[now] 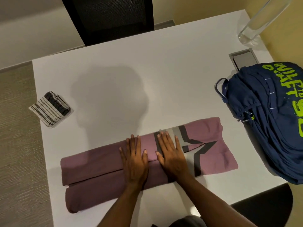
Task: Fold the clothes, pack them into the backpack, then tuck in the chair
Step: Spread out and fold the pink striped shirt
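Observation:
A mauve garment (91, 171) with a grey and black star print lies folded into a long strip across the near part of the white table (164, 71). My left hand (134, 159) and my right hand (172, 153) rest flat on its middle, side by side, fingers spread, gripping nothing. A small folded striped cloth (50, 108) sits at the table's left edge. The navy backpack (268, 122) with lime lettering lies on the right side of the table, partly over the edge. A black mesh chair (111, 18) stands at the far side.
A clear plastic bottle (257, 25) stands at the far right corner. A grey cable hatch (244, 58) is set into the tabletop behind the backpack. A dark chair seat (265, 208) shows at the near right corner. Carpet lies to the left.

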Available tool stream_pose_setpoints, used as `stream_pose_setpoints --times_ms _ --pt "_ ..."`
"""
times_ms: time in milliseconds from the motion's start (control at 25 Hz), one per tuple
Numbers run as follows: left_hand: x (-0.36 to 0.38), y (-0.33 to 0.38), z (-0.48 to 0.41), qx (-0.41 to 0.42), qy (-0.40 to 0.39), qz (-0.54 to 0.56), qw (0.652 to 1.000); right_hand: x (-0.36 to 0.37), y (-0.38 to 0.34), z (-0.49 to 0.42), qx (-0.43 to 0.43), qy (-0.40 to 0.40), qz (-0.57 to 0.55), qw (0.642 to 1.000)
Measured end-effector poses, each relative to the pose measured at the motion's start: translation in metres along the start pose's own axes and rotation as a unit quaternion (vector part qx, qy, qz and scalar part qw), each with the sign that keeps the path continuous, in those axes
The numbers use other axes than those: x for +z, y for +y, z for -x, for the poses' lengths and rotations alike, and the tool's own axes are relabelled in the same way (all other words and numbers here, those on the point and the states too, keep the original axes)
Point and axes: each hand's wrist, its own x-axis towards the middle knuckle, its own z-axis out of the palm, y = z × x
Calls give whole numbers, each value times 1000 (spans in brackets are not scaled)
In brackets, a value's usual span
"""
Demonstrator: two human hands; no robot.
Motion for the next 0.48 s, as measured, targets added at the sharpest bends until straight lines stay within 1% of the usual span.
stream_pose_setpoints --times_ms 120,200,320,480 --pt "-3 -35 3 7 0 -22 1000 -6 47 5 94 -27 38 994" --pt "-10 -56 6 -16 19 -22 999 -11 69 7 136 -49 40 989" --pt "-19 -77 11 -59 33 -16 998 -12 74 7 148 -60 41 986" --pt "-28 -107 24 -67 25 -25 997 -17 73 9 146 -77 48 985"
